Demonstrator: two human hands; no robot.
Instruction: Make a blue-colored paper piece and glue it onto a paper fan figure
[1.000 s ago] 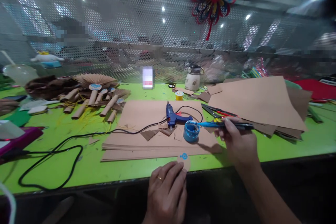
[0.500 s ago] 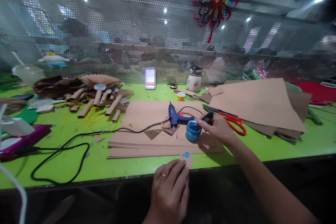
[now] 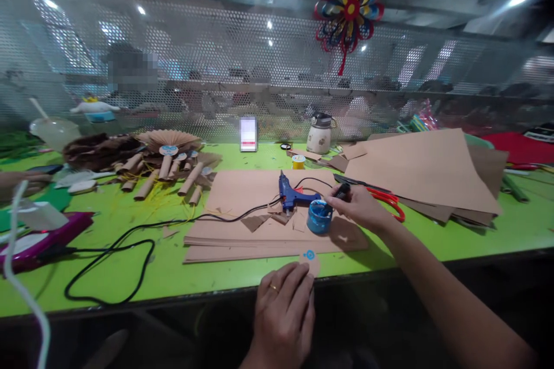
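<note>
1. One blue-smeared paint jar (image 3: 319, 222), standing upright just right of frame centre on a stack of brown kraft paper (image 3: 229, 241).
2. One black-handled paintbrush (image 3: 343, 191): the right hand (image 3: 362, 206) is gripping the handle with bunched fingers; its long axis is slanting down and leftward into the jar's mouth, where the lower end is hiding.
3. One round paper disc (image 3: 313, 266), blue-marked: it is lying at lower centre, near the front edge of the green table (image 3: 208, 278), below and slightly left of the jar, with a strip of the stack showing between them.
4. One left hand (image 3: 283, 305): fingers are lying together, tips touching the disc's lower left; the thumb tip is not showing, so pinching or merely pressing cannot be told.
5. Two distances: the left hand is touching the disc; the right is sitting beside the jar, up and right of the disc, apart from it.
6. One blue glue gun (image 3: 287, 193), lying left of the jar.
</note>
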